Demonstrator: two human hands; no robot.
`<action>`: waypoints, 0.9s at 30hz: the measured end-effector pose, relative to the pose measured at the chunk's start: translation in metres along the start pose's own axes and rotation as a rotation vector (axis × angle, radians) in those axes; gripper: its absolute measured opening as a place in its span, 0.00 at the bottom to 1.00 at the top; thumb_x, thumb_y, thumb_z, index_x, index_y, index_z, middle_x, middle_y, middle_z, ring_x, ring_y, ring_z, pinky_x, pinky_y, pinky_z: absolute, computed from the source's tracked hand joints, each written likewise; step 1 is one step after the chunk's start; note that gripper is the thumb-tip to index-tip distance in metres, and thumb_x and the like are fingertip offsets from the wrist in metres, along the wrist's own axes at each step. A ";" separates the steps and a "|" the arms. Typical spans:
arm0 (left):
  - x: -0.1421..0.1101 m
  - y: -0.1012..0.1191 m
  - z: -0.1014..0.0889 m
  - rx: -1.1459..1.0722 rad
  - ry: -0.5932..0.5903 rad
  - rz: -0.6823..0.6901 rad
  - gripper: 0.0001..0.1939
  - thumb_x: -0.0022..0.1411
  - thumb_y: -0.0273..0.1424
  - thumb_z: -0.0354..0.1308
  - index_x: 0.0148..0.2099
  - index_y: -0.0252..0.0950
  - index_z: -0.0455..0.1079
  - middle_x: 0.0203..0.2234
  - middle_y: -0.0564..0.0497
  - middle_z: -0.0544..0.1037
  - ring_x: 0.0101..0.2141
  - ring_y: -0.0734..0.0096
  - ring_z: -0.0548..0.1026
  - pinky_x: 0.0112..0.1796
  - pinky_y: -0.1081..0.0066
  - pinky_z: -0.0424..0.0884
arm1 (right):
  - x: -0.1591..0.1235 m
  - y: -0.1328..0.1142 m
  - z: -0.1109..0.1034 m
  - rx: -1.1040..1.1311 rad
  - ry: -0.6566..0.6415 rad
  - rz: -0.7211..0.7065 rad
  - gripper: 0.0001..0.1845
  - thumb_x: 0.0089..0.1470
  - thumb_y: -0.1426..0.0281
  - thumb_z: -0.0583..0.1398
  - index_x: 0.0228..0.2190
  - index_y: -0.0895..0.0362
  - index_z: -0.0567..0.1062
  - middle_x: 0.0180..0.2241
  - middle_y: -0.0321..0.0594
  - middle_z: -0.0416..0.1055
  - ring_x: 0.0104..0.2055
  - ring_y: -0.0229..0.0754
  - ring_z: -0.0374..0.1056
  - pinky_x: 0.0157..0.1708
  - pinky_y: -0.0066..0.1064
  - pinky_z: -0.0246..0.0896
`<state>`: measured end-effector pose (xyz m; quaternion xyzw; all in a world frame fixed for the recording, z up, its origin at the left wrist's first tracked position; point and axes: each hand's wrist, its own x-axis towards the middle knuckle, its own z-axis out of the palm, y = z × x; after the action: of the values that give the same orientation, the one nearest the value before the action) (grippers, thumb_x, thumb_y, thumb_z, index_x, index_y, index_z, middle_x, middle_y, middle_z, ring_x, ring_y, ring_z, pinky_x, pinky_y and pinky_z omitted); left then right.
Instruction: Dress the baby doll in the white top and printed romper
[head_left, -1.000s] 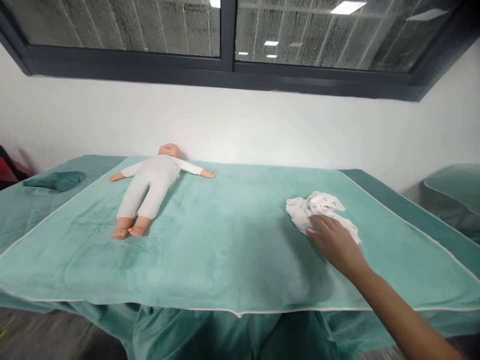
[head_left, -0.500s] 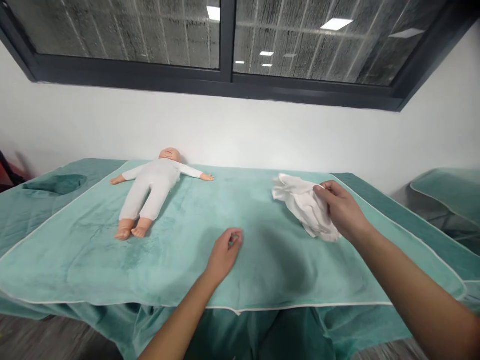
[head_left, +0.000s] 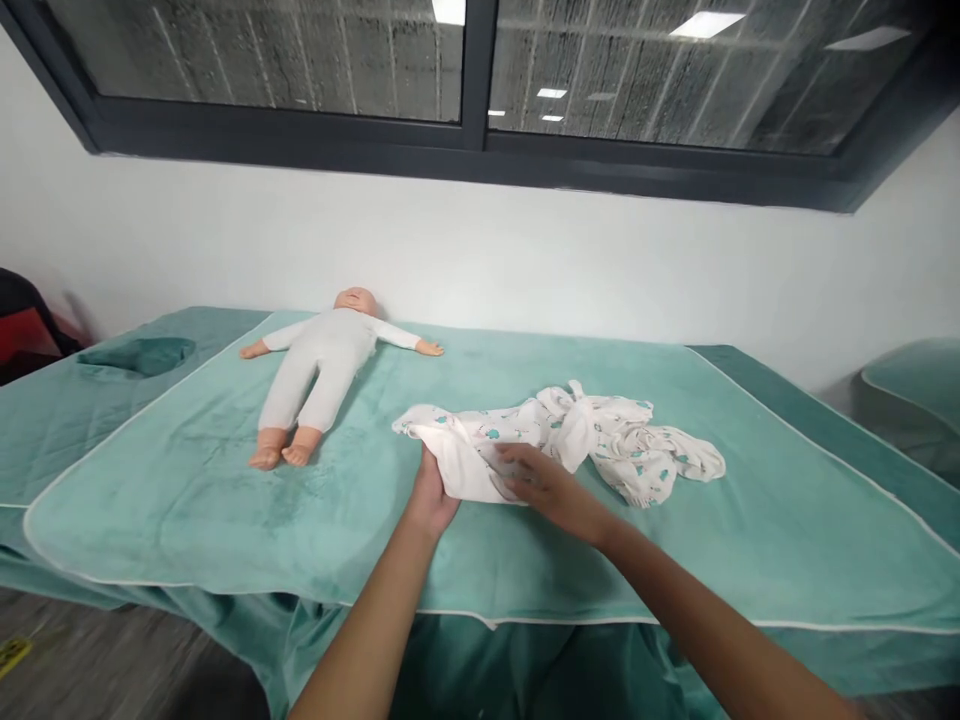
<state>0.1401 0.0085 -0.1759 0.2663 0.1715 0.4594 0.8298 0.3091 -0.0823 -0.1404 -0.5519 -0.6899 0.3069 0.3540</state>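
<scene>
A white baby garment (head_left: 585,425) with small green prints lies crumpled across the middle of the mat, its cut hidden by the folds. My left hand (head_left: 433,497) grips its left end, with the fingers hidden under the fabric. My right hand (head_left: 551,490) reaches over the front of the same cloth, fingers stretched out and slightly blurred, at or just over the fabric. To the left, a baby doll (head_left: 322,360) in a white body suit lies on its back, arms spread and feet bare, apart from both hands.
A light green mat (head_left: 225,530) covers the darker green bed (head_left: 45,430). Behind it stand a white wall (head_left: 480,260) and a dark-framed window (head_left: 472,145). A red and black object (head_left: 30,325) is at far left, and a green padded piece (head_left: 915,380) at far right.
The bunched white cloth moved left and down from my right hand's grip and now lies spread longer on the mat. My left hand, empty before, has taken its left end.
</scene>
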 end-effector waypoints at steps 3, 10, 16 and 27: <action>0.001 0.001 0.000 -0.015 0.006 0.005 0.30 0.62 0.54 0.49 0.55 0.39 0.70 0.52 0.46 0.75 0.55 0.57 0.70 0.57 0.58 0.65 | -0.009 0.033 -0.016 -0.290 0.163 -0.065 0.22 0.58 0.61 0.57 0.54 0.49 0.65 0.58 0.43 0.63 0.62 0.48 0.57 0.60 0.48 0.55; 0.001 0.002 0.000 -0.022 0.061 0.081 0.26 0.62 0.50 0.52 0.56 0.41 0.68 0.53 0.47 0.75 0.55 0.57 0.70 0.56 0.59 0.66 | -0.044 0.096 -0.057 -0.742 0.407 -0.051 0.29 0.60 0.63 0.54 0.60 0.54 0.58 0.60 0.51 0.61 0.63 0.53 0.56 0.59 0.53 0.54; 0.002 0.005 0.000 -0.078 0.029 0.080 0.26 0.63 0.49 0.50 0.57 0.41 0.67 0.55 0.48 0.74 0.55 0.59 0.71 0.55 0.60 0.67 | -0.074 0.130 -0.108 -1.035 0.467 0.082 0.31 0.55 0.77 0.49 0.61 0.57 0.60 0.61 0.52 0.61 0.63 0.54 0.56 0.57 0.51 0.56; -0.032 -0.006 -0.010 0.051 0.230 0.146 0.26 0.60 0.31 0.58 0.61 0.37 0.64 0.54 0.44 0.74 0.55 0.57 0.71 0.56 0.59 0.65 | -0.104 0.120 -0.128 -1.180 0.451 0.142 0.30 0.53 0.74 0.53 0.58 0.53 0.63 0.59 0.51 0.62 0.59 0.60 0.59 0.55 0.56 0.55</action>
<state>0.1226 -0.0189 -0.1859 0.2445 0.2571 0.5417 0.7620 0.4951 -0.1552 -0.1822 -0.7496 -0.6130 -0.2261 0.1057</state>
